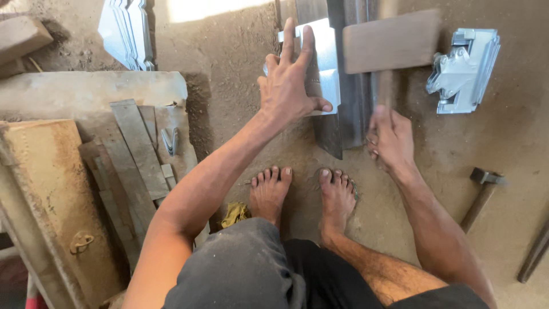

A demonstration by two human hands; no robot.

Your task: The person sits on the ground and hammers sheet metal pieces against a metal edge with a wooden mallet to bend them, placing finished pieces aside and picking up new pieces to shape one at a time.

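Head view — hands (291,86) on sheet-metal piece (323,63)

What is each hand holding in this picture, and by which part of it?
The right hand grips a wooden mallet low on its handle. The left hand grips nothing: it lies flat on a bent metal sheet, fingers spread.

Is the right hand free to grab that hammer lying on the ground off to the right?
Probably not as things stand: the right hand is gripping a wooden mallet. The hammer itself lies unobstructed on bare ground beside that forearm.
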